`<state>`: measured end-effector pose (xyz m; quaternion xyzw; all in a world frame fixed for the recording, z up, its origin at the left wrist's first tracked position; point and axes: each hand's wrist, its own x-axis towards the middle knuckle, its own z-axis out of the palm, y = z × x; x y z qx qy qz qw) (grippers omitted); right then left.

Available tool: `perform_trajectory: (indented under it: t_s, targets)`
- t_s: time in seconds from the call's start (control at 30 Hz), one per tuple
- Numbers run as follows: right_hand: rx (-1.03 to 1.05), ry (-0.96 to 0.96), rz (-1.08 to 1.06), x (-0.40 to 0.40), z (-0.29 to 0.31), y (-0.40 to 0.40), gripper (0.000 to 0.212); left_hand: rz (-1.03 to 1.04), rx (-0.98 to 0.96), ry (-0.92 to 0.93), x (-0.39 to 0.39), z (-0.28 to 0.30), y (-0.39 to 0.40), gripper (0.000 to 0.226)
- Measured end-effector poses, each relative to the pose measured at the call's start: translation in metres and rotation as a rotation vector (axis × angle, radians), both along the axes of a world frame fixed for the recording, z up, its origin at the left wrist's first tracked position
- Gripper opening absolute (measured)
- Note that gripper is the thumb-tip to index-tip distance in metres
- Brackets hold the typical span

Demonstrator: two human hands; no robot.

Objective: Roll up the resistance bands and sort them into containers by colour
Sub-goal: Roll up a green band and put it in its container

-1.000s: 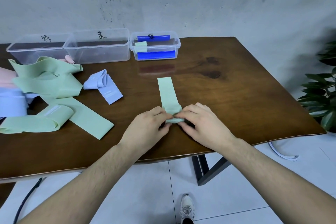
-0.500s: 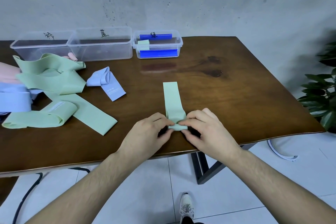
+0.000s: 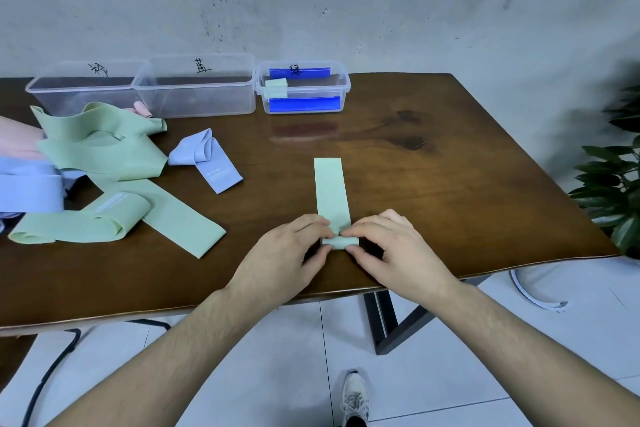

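Roll of green band [image 3: 339, 241] slightly fatter than before, pinched between left hand [image 3: 284, 253] and right hand [image 3: 391, 250].

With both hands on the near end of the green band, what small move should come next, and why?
Probably roll the started coil forward another turn. Left hand and right hand pinch a small roll at the near end of the green band, while most of its length lies flat, unrolled, pointing toward the blue-clipped container.
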<state>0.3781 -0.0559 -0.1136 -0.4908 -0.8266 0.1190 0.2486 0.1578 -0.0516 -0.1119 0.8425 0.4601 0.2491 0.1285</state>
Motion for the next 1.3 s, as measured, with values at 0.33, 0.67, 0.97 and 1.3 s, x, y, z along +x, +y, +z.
perform_trajectory:
  t_s: [0.33,0.67,0.97,1.3]
  targets:
    - [-0.089,-0.046,-0.011,-0.007,0.004,0.012,0.024,-0.002,0.009,0.012,0.003,-0.001,0.008,0.028]
    - [-0.142,0.022,-0.061,-0.011,0.006,0.017,0.022,0.032,-0.115,0.027,0.004,0.006,0.024,0.022]
    - [-0.094,-0.015,-0.082,-0.012,0.011,0.021,0.014,0.064,-0.006,-0.058,0.007,0.002,0.024,0.018]
    - [-0.014,-0.077,-0.124,-0.012,0.007,0.025,0.024,-0.019,0.070,0.059,0.005,0.001,0.025,0.026]
